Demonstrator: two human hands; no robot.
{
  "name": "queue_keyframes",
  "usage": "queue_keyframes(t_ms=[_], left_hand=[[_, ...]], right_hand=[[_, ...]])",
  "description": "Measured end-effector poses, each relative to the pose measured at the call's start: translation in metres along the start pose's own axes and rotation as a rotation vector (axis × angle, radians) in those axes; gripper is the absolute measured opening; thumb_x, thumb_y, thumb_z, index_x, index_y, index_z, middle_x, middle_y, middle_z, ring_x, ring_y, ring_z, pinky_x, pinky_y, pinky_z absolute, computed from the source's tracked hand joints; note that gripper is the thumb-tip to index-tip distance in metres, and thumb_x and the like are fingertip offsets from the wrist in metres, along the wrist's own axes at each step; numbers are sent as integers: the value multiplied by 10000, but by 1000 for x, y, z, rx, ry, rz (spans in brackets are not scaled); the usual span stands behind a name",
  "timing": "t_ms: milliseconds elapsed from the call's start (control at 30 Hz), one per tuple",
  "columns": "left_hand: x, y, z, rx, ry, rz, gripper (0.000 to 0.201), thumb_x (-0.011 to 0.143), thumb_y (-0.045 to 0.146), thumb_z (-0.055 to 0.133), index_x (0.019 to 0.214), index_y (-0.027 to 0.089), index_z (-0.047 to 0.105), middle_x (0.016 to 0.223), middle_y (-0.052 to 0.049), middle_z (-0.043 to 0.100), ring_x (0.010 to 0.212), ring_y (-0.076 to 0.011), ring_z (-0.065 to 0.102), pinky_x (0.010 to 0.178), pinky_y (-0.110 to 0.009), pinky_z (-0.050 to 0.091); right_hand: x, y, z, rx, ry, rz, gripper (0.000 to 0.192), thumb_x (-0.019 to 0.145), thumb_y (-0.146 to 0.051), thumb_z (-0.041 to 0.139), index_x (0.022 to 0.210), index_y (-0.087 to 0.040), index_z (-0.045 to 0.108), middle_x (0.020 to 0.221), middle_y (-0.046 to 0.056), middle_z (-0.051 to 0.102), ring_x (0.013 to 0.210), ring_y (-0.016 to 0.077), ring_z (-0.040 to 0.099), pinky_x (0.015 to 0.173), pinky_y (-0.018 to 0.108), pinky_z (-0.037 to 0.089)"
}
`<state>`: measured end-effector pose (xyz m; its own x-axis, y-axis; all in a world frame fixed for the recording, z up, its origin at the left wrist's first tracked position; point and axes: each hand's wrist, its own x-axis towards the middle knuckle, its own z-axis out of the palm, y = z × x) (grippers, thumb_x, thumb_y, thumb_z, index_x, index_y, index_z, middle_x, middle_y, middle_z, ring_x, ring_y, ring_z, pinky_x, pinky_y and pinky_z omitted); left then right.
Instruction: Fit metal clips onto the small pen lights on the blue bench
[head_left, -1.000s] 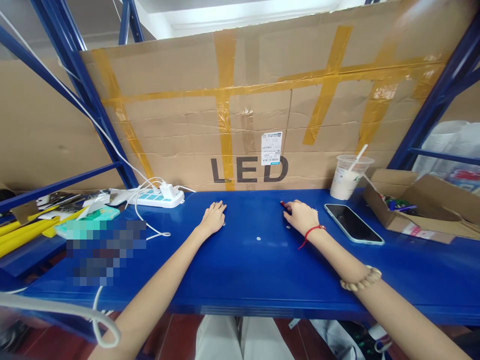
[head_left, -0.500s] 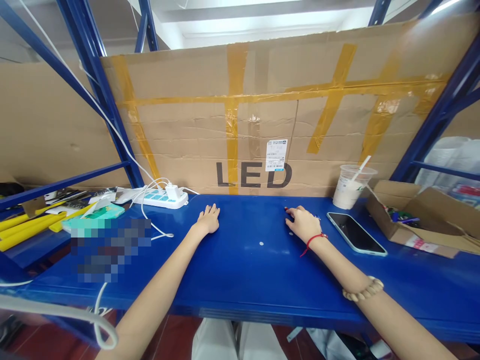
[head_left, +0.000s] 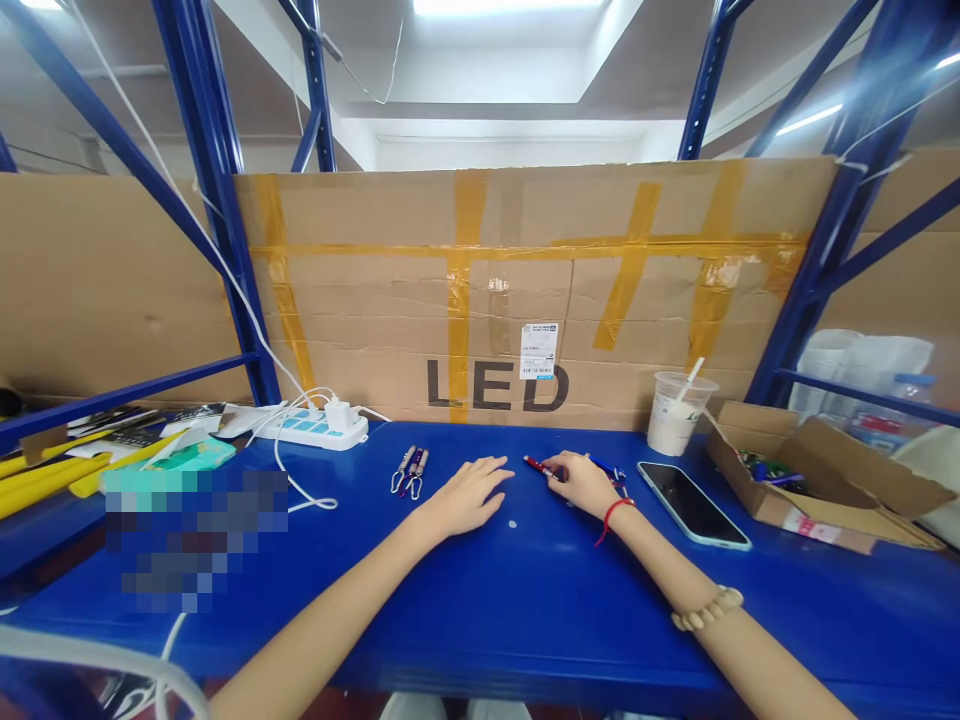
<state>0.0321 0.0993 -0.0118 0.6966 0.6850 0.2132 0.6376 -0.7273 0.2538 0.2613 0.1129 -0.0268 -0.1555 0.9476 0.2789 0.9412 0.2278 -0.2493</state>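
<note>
Several carabiner keychains [head_left: 413,472] now show right of power strip [head_left: 315,429]; spread left hand [head_left: 461,497] sits farther from it; right hand [head_left: 582,485] touches red rod [head_left: 537,466], grip unclear.

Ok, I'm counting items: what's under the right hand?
A slim, rod-shaped red item sticks out from under the right hand; a slim blue item shows beside it. Whatever the hand covers is hidden.

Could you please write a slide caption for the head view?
Right hand at a red pen-like item, left hand open beside carabiner clips on a blue table.
</note>
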Motion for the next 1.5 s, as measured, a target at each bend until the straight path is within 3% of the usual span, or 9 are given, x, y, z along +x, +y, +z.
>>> queue_keyframes(t_ms=[100, 233, 400, 667, 833, 1067, 1167, 1300, 1500], left_hand=[[1, -3, -1, 45, 21, 30, 403, 896, 357, 294, 1267, 255, 414, 1277, -71, 488, 1199, -206, 425, 1028, -425, 322], [2, -15, -1, 116, 34, 9, 364, 881, 385, 358, 1177, 217, 488, 1175, -80, 546, 1114, -219, 483, 965, -399, 367], [6, -27, 1, 214, 4, 33, 344, 854, 428, 410, 1030, 183, 575, 1040, -79, 597, 987, -223, 554, 864, -349, 420], [18, -38, 7, 401, 16, -17, 294, 894, 324, 324, 1022, 170, 540, 1022, -78, 610, 920, -199, 582, 794, -300, 430], [16, -49, 7, 424, 31, -71, 280, 876, 368, 353, 965, 173, 533, 958, -79, 615, 854, -201, 588, 734, -288, 432], [7, -67, 3, 361, 64, -204, 337, 871, 412, 322, 917, 174, 557, 944, -86, 610, 903, -218, 556, 763, -312, 430], [7, -71, 7, 313, 124, -238, 398, 894, 403, 242, 930, 177, 567, 982, -81, 610, 917, -212, 544, 821, -337, 416], [10, -71, 15, 325, 186, -255, 408, 907, 360, 204, 934, 175, 568, 952, -75, 608, 902, -199, 527, 859, -354, 393], [11, -63, 19, 432, 213, -182, 365, 901, 351, 245, 929, 172, 562, 960, -86, 577, 931, -210, 490, 845, -363, 382]], right_hand=[[-3, -12, 3, 146, -18, -213, 218, 766, -228, 529, 925, -201, 676, 881, 28, 655, 795, 152, 583, 722, 255, 442], [-6, -26, 5, 209, -22, -311, 176, 753, -257, 544, 842, -194, 682, 802, 23, 643, 726, 146, 566, 683, 255, 447], [-8, -24, 6, 234, -23, -322, 156, 721, -255, 568, 806, -176, 672, 770, 23, 634, 693, 134, 562, 658, 244, 443], [-2, -15, 14, 301, -106, -268, 282, 703, -407, 605, 822, -158, 662, 718, 33, 634, 621, 134, 542, 573, 247, 422], [2, -13, 22, 335, -89, -349, 331, 753, -461, 551, 827, -155, 656, 782, 54, 638, 638, 137, 536, 597, 260, 428], [6, -38, 27, 521, -18, -385, 310, 770, -460, 545, 904, -181, 553, 736, 16, 625, 633, 132, 553, 610, 256, 437], [11, -46, 33, 608, -84, -390, 305, 823, -452, 483, 992, -198, 472, 704, -11, 624, 595, 122, 566, 609, 255, 439], [18, -43, 40, 406, -49, -335, 225, 855, -410, 451, 943, -209, 504, 697, -12, 606, 652, 142, 566, 624, 263, 410], [13, -49, 36, 308, -96, -342, 221, 891, -399, 391, 985, -239, 512, 821, 3, 628, 776, 171, 583, 670, 274, 393]])
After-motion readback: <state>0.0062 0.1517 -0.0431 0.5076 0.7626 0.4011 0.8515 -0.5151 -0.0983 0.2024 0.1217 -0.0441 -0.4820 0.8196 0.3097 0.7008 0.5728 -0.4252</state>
